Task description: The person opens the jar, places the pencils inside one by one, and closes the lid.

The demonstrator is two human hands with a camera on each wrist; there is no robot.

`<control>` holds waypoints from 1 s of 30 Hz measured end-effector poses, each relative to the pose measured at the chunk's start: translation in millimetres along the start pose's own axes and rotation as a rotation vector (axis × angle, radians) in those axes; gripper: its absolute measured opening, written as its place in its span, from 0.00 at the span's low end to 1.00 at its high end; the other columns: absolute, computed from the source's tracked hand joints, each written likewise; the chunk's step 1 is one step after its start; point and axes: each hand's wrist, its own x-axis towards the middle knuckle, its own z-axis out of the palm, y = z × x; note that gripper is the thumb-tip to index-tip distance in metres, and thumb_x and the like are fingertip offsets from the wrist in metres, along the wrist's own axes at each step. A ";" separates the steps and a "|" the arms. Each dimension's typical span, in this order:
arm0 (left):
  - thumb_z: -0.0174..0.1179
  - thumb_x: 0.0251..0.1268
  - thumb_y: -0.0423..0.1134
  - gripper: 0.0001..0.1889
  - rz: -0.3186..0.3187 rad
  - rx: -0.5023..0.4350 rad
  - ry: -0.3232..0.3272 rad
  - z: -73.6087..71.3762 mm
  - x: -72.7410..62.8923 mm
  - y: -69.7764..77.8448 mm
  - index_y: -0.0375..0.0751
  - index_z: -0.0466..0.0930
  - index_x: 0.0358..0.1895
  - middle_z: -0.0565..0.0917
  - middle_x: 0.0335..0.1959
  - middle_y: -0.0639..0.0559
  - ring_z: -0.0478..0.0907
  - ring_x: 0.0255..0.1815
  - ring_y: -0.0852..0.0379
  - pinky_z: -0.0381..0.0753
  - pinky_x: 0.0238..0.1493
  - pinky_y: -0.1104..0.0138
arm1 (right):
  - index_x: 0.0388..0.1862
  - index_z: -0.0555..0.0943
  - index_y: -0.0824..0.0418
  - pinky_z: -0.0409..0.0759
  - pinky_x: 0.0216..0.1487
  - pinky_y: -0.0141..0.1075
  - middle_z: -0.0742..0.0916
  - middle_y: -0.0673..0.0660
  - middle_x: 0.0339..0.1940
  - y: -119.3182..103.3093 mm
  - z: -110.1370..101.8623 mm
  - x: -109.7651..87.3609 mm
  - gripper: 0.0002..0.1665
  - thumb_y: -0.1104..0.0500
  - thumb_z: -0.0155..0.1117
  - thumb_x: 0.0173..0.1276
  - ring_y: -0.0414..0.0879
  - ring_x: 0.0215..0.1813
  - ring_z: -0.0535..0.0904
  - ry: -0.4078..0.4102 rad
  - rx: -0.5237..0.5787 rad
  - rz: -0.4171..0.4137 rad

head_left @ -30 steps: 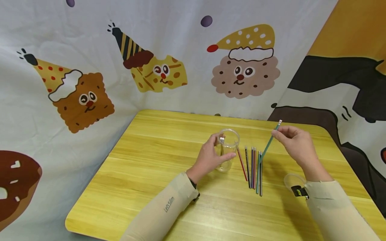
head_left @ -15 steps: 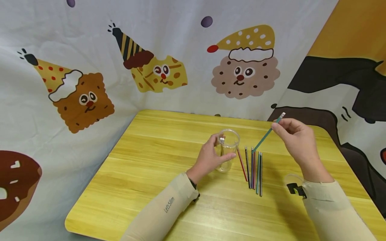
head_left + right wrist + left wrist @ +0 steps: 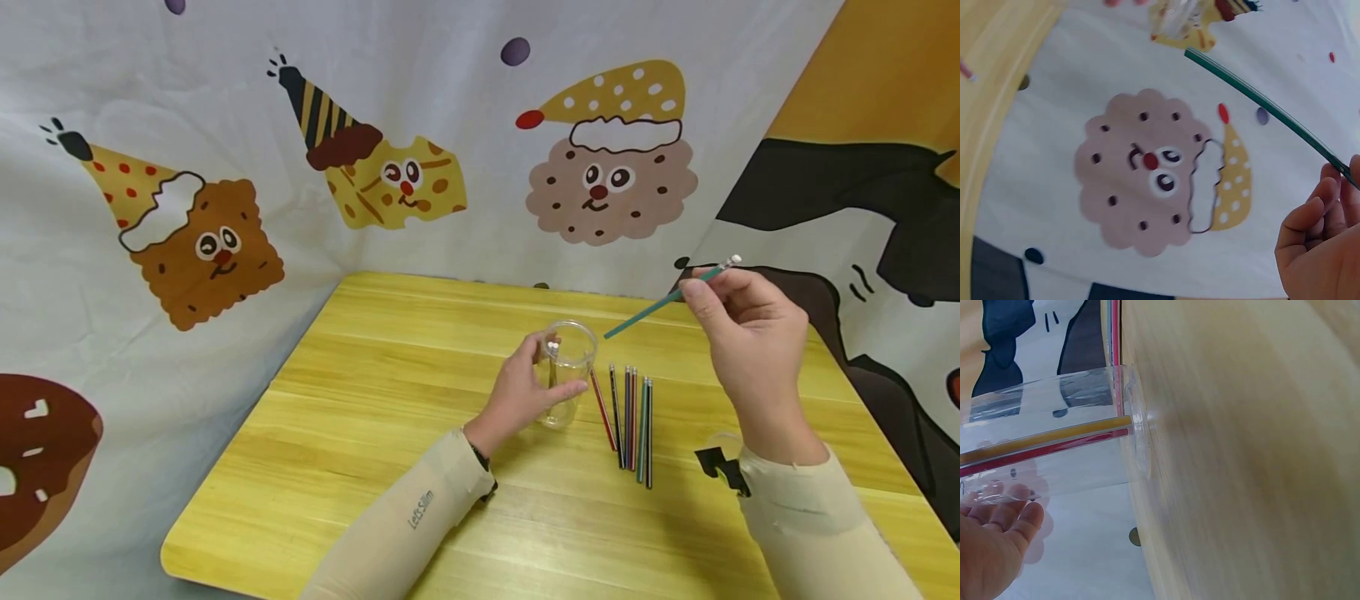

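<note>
My left hand (image 3: 517,387) holds a clear plastic cup (image 3: 572,379) upright on the table, thumb on the near side and fingers behind. Inside the cup stand pencils with white eraser ends; the left wrist view shows a yellow pencil (image 3: 1047,436) and a red one (image 3: 1054,449) in it. Up to the right, my right hand (image 3: 757,350) pinches a green pencil (image 3: 645,314) between thumb and fingers, eraser end up. It slants down to the left, its lower tip just right of the cup rim. Several pencils (image 3: 627,417) lie side by side right of the cup.
The wooden table (image 3: 360,375) meets a cartoon-printed cloth backdrop (image 3: 450,258) at its far edge. One red pencil (image 3: 602,408) lies slanted close beside the cup. A clear round object (image 3: 723,437) is partly hidden by the right wrist strap.
My right hand has risen with the green pencil and tilted it flatter, so its lower tip has swung left from over the row of pencils toward the cup. The left hand and cup have stayed put.
</note>
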 end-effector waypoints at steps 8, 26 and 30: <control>0.79 0.60 0.57 0.50 -0.010 -0.010 0.002 -0.2 -0.4 -0.9 0.49 0.63 0.82 0.79 0.73 0.53 0.77 0.74 0.51 0.80 0.74 0.49 | 0.40 0.82 0.85 0.87 0.43 0.24 0.94 0.55 0.40 -11.5 20.2 -8.2 0.07 0.78 0.70 0.68 0.41 0.41 0.90 -0.051 0.110 -0.104; 0.80 0.60 0.57 0.49 0.015 -0.023 0.000 0.5 0.3 -1.8 0.51 0.63 0.82 0.80 0.71 0.55 0.78 0.71 0.55 0.79 0.75 0.50 | 0.44 0.91 0.60 0.74 0.35 0.22 0.89 0.44 0.33 18.1 41.2 -27.8 0.10 0.72 0.74 0.69 0.35 0.31 0.77 -0.278 -0.360 -0.162; 0.80 0.60 0.57 0.49 0.007 -0.034 -0.001 0.0 -0.5 -1.5 0.53 0.63 0.82 0.80 0.72 0.56 0.78 0.71 0.56 0.79 0.74 0.50 | 0.44 0.91 0.60 0.75 0.37 0.22 0.90 0.50 0.34 22.4 43.7 -29.7 0.09 0.71 0.74 0.69 0.35 0.31 0.76 -0.321 -0.379 -0.171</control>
